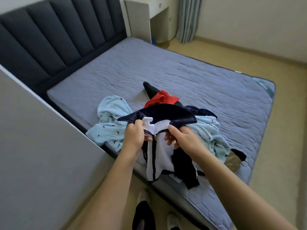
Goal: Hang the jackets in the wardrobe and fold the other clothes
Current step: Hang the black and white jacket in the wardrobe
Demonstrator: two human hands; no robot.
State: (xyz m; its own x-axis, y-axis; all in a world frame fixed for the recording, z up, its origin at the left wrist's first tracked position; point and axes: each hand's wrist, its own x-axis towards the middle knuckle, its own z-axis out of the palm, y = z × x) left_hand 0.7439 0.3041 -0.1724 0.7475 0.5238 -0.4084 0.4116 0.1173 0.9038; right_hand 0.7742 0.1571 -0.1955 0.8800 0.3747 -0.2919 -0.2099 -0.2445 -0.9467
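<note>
The navy and white jacket [163, 155] is held up over the near edge of the mattress [182, 70] by 2 hands. Its navy collar arches just beyond the knuckles, and its white front and dark sleeve hang below the wrists. The left hand [134, 136] has its fingers curled round the collar edge on one side of the zip. The right hand [181, 138] pinches the fabric on the other side, thumb on top. The zip slider [154, 136] sits between the 2 hands, and the zip is closed below it.

Under and to both sides of the hands lies a crumpled light blue garment [109, 117] with small dark prints. Beyond the hands a red garment [162, 97] rests on a black one [150, 90]. Left of the left forearm stands a grey panel [41, 146], and far beyond it is the padded headboard [58, 39].
</note>
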